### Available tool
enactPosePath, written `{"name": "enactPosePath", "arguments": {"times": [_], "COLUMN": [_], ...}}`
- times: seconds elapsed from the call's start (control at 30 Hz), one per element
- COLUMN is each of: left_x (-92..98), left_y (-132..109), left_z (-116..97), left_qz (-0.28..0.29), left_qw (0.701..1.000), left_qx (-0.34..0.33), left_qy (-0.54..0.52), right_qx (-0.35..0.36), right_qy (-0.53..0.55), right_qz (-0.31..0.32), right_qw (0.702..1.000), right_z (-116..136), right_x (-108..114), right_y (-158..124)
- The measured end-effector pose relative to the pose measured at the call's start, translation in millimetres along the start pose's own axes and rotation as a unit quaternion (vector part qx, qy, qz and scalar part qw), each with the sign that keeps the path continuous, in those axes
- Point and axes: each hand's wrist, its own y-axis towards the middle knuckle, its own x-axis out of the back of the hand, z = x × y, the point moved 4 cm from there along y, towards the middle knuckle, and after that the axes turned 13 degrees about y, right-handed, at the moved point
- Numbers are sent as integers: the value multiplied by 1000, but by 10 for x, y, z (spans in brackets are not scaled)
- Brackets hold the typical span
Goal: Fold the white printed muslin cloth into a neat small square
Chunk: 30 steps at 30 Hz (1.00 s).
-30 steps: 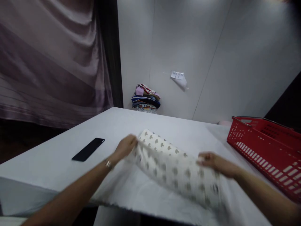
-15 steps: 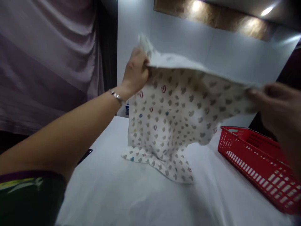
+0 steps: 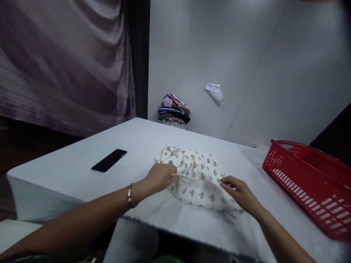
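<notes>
A white cloth (image 3: pixel 201 170) printed with small grey-brown, red and blue motifs lies bunched on the white-covered table. My left hand (image 3: pixel 161 177), with a metal bracelet at the wrist, pinches the cloth's near edge on its left side. At the right side of that edge, my right hand (image 3: pixel 238 190) has thumb and fingers closed on the fabric. Between both hands the edge is lifted a little, and the rest of the cloth rests in folds beyond it. Whether it is a garment or a plain sheet I cannot tell.
A black phone (image 3: pixel 109 160) lies on the white table (image 3: pixel 68 179) to the left. On the right stands a red plastic basket (image 3: pixel 307 182). Folded clothes (image 3: pixel 174 111) are stacked beyond the far edge, by the wall. A curtain (image 3: pixel 82 65) hangs at left.
Both hands have come down from the raised, stretched-out hold, bringing the cloth onto the table, where it is now bunched. My view has tilted downward, showing the phone and clothes stack.
</notes>
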Motion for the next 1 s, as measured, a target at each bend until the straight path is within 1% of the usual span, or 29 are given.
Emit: {"name": "enactPosePath", "arguments": {"times": [0.03,0.07,0.13,0.2,0.23,0.27,0.33,0.4,0.47,0.5,0.53,0.6,0.67,0.73,0.77,0.83,0.87,0.93,0.97,1.0], "left_x": [-10,-3,47,110,130,140,129,76,-14,-69,-125,-224,-289,-326,-340,-360,-361,-316,-258,-170], "left_y": [-52,-100,-188,-272,-311,-350,-431,-523,-623,-666,-703,-755,-787,-799,-794,-765,-743,-706,-700,-709], "left_z": [-110,-214,-385,-478,-492,-485,-419,-318,-217,-181,-156,-129,-99,-40,-3,86,145,324,448,593], "left_qz": [-5,-18,-62,-116,-139,-161,-208,-252,-275,-271,-259,-228,-207,-198,-190,-167,-154,-133,-133,-146], "left_qw": [1000,999,995,985,980,976,970,963,957,956,958,967,973,974,975,977,978,974,967,954], "left_qx": [-7,-21,-66,-110,-123,-126,-95,-24,62,92,108,102,88,98,108,129,140,183,218,262], "left_qy": [-11,-24,-48,-63,-70,-77,-89,-88,-72,-64,-57,-52,-55,-52,-46,-24,-13,-2,-4,-11], "right_qx": [16,37,81,83,66,39,-20,-75,-125,-147,-168,-199,-206,-197,-191,-177,-167,-133,-106,-76], "right_qy": [34,54,94,147,180,217,295,370,444,478,508,548,564,565,561,553,549,532,513,467], "right_qz": [17,21,51,102,126,143,149,137,118,111,110,118,115,90,73,40,22,-24,-59,-83], "right_qw": [999,998,991,980,973,965,944,916,879,859,838,804,791,796,802,813,819,836,850,877], "right_z": [109,220,401,477,476,456,394,340,315,313,317,330,327,297,277,241,228,218,217,222], "right_x": [-199,-387,-738,-1009,-1106,-1180,-1273,-1339,-1409,-1449,-1493,-1576,-1614,-1571,-1509,-1285,-1112,-649,-369,-91], "right_y": [7,10,7,7,10,15,26,26,3,-18,-45,-97,-106,-36,31,216,324,535,621,687]}}
